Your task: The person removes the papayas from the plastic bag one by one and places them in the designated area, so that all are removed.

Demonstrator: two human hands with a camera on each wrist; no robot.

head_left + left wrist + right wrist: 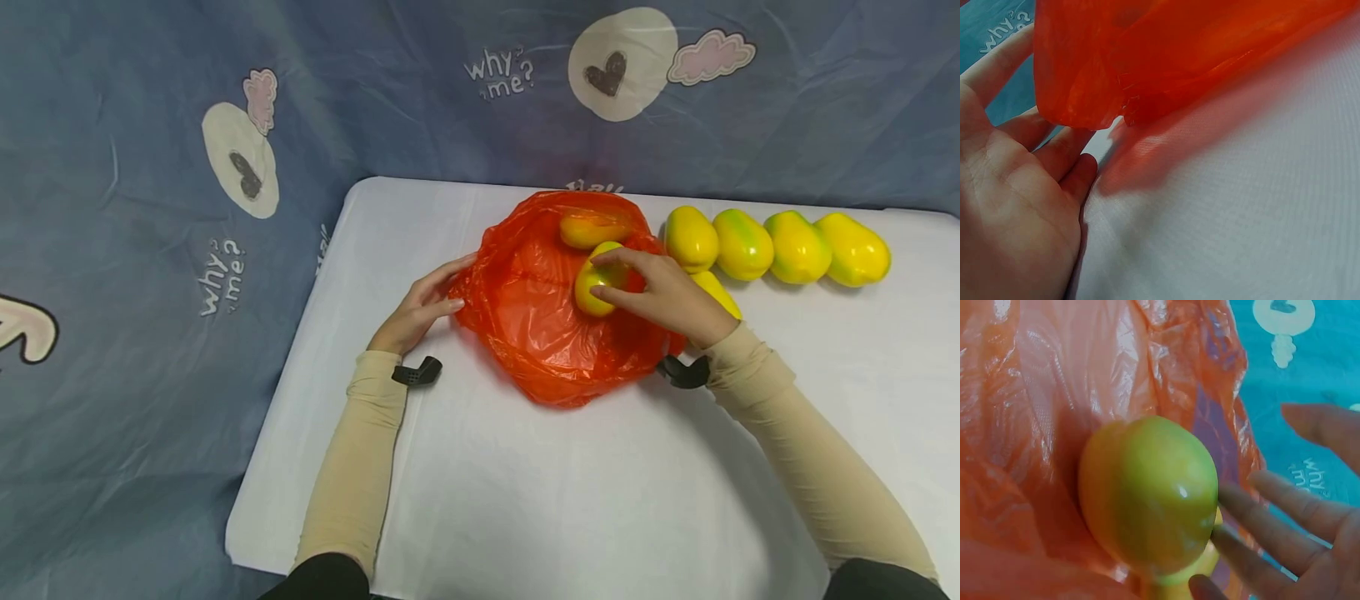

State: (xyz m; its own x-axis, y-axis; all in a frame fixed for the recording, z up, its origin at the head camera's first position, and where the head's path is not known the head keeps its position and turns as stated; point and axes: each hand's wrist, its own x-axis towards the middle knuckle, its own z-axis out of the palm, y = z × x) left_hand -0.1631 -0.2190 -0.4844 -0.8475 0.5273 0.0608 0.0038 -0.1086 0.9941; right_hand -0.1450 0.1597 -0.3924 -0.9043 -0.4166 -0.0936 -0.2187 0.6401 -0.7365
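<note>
A red plastic bag [517, 292] lies with its mouth spread wide on the white table. My left hand [423, 304] is at the bag's left rim, fingers extended along its outside; in the left wrist view the palm [1016, 187] faces the hanging red plastic. Over the bag's right side, my right hand [667, 292] reaches in above a yellow-green mango [592, 287]. The right wrist view shows its spread fingers [1272, 528] at the side of that mango, not wrapped round it. A second mango [588, 232] sits behind, inside the bag, partly seen through red plastic.
Several yellow-green mangoes [798, 247] stand in a row at the back right of the table [525, 500]. Another mango [716, 293] lies in front of them, partly hidden by my right hand. A blue printed cloth [420, 100] hangs behind and to the left.
</note>
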